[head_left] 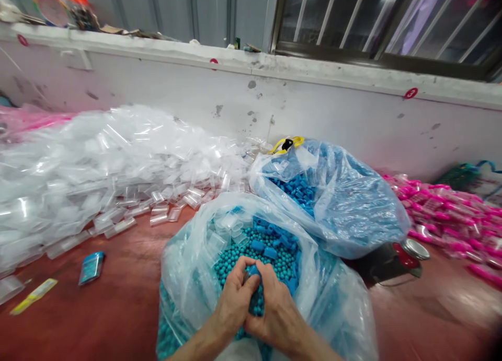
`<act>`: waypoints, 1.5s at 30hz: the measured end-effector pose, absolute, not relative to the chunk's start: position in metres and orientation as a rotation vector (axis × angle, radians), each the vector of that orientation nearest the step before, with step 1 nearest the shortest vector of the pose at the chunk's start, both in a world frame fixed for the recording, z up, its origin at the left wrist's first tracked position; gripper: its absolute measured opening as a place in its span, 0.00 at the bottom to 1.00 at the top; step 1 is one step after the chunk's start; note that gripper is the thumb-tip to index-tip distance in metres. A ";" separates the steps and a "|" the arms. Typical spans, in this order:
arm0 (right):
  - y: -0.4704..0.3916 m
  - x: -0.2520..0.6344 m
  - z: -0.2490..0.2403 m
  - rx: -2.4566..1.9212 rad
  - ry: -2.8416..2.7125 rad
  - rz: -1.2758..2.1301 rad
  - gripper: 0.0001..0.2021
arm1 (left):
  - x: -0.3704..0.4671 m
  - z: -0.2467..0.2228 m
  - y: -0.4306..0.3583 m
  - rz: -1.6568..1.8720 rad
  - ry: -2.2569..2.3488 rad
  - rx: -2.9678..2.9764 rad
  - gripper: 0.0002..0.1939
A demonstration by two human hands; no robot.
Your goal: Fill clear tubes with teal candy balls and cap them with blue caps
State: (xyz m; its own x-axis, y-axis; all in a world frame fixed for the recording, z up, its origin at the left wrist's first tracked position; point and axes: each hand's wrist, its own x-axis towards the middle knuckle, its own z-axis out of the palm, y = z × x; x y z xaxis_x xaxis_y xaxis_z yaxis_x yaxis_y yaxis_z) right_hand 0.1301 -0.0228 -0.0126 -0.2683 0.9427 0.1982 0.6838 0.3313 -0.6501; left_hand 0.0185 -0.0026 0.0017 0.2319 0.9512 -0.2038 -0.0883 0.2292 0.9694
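Observation:
My left hand (pixel 234 294) and my right hand (pixel 277 304) meet over an open plastic bag (pixel 184 267). Between their fingertips is a small blue cap (pixel 253 270); both hands are closed on it, and whatever lies below it is mostly hidden by my fingers. Turquoise beads (pixel 231 259) fill the bag under my hands. Among the beads lie loose blue caps (pixel 270 252) and, at the bag's left inside, several clear plastic cases (pixel 215 242).
A large heap of clear cases (pixel 129 167) spreads along the left. One blue-capped case of beads (pixel 91 268) lies beside a yellow cutter (pixel 34 297). Behind the bag sits another bag of blue parts (pixel 353 194). Pink-capped packs (pixel 443 214) pile up right, near a dark metal-lidded object (pixel 392 261).

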 end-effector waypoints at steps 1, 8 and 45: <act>-0.022 0.130 -0.009 -1.395 -2.056 0.645 0.35 | 0.019 0.001 -0.002 0.947 1.071 1.038 0.12; -0.020 0.130 0.009 -1.408 -2.093 0.738 0.32 | 0.013 -0.008 -0.002 0.927 0.973 1.054 0.14; 0.084 0.110 -0.017 -1.782 -2.506 -0.147 0.06 | -0.055 0.004 0.028 0.374 1.998 2.685 0.14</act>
